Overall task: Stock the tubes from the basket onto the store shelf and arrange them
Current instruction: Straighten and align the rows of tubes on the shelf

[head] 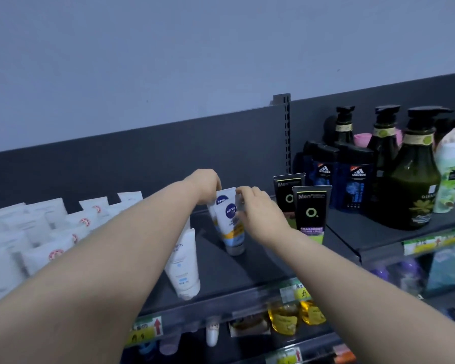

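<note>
Two tubes are under my hands, standing cap-down midway along the shelf (247, 270) and toward its back edge, one just behind the other. My left hand (205, 183) has its fingers (216, 189) curled over the crimped top of the rear Nivea tube (222, 198). My right hand (259, 208) pinches the top corner of the front Nivea tube (231, 227), fingers narrow.

I judge them light, soft-walled and a little slick. They are tall over a small cap, so they will tip at a nudge. The stiff crimp, or low by the cap, is the place to hold; squeezing the middle would only dent them.

A white tube (185, 266) stands near the front edge, and black tubes (310, 214) stand just to the right. The basket is out of view. Pump bottles (413, 185) toward the right end look dark; I cannot see what any tube holds.
</note>
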### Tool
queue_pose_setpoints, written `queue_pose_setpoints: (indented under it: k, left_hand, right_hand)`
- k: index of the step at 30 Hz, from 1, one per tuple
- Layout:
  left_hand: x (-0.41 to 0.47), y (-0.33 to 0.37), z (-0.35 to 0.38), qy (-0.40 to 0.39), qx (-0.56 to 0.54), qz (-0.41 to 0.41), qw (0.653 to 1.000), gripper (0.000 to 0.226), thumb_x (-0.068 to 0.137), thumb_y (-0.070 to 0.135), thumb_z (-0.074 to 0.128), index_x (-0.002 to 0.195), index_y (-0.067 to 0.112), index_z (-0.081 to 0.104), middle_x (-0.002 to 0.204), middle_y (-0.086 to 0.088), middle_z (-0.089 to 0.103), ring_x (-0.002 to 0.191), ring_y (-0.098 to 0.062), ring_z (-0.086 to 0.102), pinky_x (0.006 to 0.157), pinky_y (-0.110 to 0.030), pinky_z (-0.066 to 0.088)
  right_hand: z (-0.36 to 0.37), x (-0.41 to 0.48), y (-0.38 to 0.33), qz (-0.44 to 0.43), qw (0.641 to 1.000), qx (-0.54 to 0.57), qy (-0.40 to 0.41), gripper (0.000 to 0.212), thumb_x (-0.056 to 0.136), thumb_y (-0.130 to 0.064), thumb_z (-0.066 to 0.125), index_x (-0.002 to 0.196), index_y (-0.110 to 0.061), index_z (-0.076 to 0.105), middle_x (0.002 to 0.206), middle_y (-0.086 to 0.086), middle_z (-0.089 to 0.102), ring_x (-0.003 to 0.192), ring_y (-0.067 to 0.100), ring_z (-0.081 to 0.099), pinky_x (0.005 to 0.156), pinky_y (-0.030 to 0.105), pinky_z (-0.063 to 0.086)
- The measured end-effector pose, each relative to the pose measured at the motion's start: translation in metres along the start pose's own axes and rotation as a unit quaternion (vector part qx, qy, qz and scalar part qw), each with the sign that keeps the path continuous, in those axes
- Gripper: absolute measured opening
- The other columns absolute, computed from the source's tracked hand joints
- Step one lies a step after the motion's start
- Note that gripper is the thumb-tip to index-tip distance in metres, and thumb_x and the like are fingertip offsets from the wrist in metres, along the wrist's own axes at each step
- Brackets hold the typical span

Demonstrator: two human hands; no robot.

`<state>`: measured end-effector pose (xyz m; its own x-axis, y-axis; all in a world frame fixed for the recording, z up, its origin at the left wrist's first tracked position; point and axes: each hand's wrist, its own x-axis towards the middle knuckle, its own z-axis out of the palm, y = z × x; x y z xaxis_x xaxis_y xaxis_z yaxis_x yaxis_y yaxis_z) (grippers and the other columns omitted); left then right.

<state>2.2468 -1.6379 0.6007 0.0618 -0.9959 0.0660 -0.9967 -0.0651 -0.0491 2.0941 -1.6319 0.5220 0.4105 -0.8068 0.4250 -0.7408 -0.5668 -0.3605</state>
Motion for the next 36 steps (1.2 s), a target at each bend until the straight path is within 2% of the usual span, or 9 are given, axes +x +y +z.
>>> queue_pose_setpoints:
  k: [3,6,9,13,18,25,31,34,36]
  left_hand:
    - [0.000,-0.001,0.002,0.015,-0.015,-0.003,1.000,0.025,0.084,0.005,0.058,0.102,0.017,0.072,0.106,-0.001,0.070,0.101,-0.024,0.063,0.086,-0.034,0.054]
    - [-0.001,0.000,0.005,0.036,-0.034,-0.008,0.999,0.025,0.084,0.003,0.056,0.097,0.016,0.073,0.104,-0.003,0.070,0.099,-0.025,0.063,0.082,-0.033,0.053]
    - [-0.003,0.007,0.008,0.048,-0.049,0.004,0.998,0.024,0.084,0.004,0.055,0.096,0.015,0.073,0.103,-0.003,0.070,0.098,-0.025,0.063,0.080,-0.031,0.051]
    - [-0.004,0.029,0.009,0.052,-0.077,0.034,0.995,0.020,0.083,0.005,0.056,0.085,0.019,0.071,0.096,0.000,0.070,0.092,-0.022,0.063,0.081,-0.033,0.053]
    - [-0.009,0.056,0.007,0.054,-0.079,0.055,0.994,0.021,0.083,0.005,0.056,0.089,0.017,0.072,0.093,0.001,0.068,0.090,-0.020,0.060,0.080,-0.032,0.053]
    - [-0.020,0.060,0.004,0.040,-0.079,0.046,0.995,0.025,0.082,0.006,0.055,0.098,0.018,0.071,0.104,-0.001,0.069,0.098,-0.022,0.062,0.086,-0.037,0.054]
    - [-0.028,0.055,0.000,0.066,-0.105,0.056,0.991,0.035,0.088,0.010,0.055,0.122,0.017,0.064,0.123,-0.001,0.065,0.116,-0.021,0.057,0.099,-0.033,0.047]
    - [-0.033,0.056,-0.002,0.095,-0.120,0.051,0.987,0.032,0.091,0.011,0.055,0.122,0.016,0.063,0.124,-0.003,0.065,0.117,-0.022,0.056,0.098,-0.030,0.045]
    - [-0.036,0.058,-0.004,0.107,-0.128,0.040,0.985,0.032,0.092,0.012,0.055,0.122,0.016,0.063,0.125,-0.003,0.063,0.117,-0.022,0.056,0.098,-0.031,0.045]
  right_hand:
    - [0.002,0.002,-0.003,0.006,0.999,0.027,-0.023,0.044,0.092,-0.021,0.054,0.133,-0.018,0.039,0.125,0.006,0.049,0.112,0.029,0.046,0.089,0.041,0.043]
    - [-0.007,0.003,-0.003,0.030,0.994,0.097,-0.037,0.022,0.090,-0.015,0.055,0.106,-0.016,0.040,0.101,0.006,0.056,0.095,0.031,0.053,0.076,0.038,0.043]
    - [-0.021,-0.010,0.006,0.022,0.993,0.102,-0.047,0.021,0.089,-0.015,0.056,0.095,-0.019,0.036,0.087,0.006,0.058,0.081,0.030,0.054,0.067,0.035,0.040]
    - [-0.041,-0.033,0.022,0.026,0.991,0.120,-0.045,0.012,0.089,-0.008,0.050,0.098,-0.013,0.044,0.089,0.010,0.061,0.083,0.030,0.056,0.071,0.038,0.046]
    - [-0.054,-0.046,0.030,0.032,0.993,0.109,-0.041,0.012,0.091,-0.008,0.046,0.101,-0.015,0.046,0.099,0.010,0.061,0.090,0.030,0.056,0.078,0.043,0.050]
    - [-0.058,-0.051,0.030,-0.011,1.000,0.015,-0.019,0.027,0.094,-0.018,0.048,0.121,-0.019,0.044,0.119,0.005,0.052,0.100,0.029,0.057,0.079,0.044,0.051]
    - [-0.084,-0.058,0.040,-0.106,0.976,-0.151,0.115,0.032,0.086,-0.008,0.053,0.116,-0.019,0.055,0.116,0.001,0.057,0.110,0.027,0.050,0.076,0.036,0.038]
    - [-0.096,-0.058,0.056,-0.069,0.965,-0.208,0.145,0.047,0.077,-0.001,0.055,0.121,-0.019,0.056,0.118,0.002,0.059,0.114,0.029,0.048,0.084,0.039,0.036]
    - [-0.100,-0.056,0.066,-0.021,0.969,-0.220,0.107,0.053,0.080,-0.004,0.055,0.131,-0.019,0.048,0.127,0.002,0.054,0.121,0.028,0.042,0.090,0.040,0.034]
